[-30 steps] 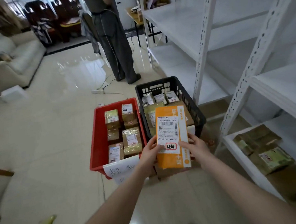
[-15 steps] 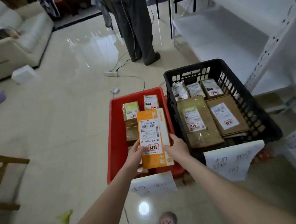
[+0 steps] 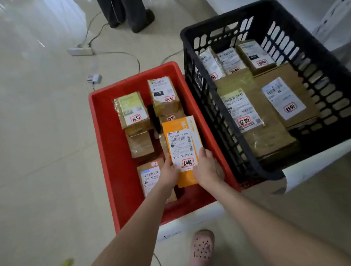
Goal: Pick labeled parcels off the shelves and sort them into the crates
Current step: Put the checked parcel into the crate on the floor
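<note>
Over red crate, left fingers and right fingers pinch orange parcel.

**Soft, even light; wide-angle bowing**

The scene is lit softly and evenly, and rather dimly; no single source can be made out. A pale sheen is seen on the floor at the top left. Faint shadows are cast inside the red crate. The orange parcel is rendered sharp, while labels in the black crate are smeared. Straight edges are bowed near the borders.
</note>
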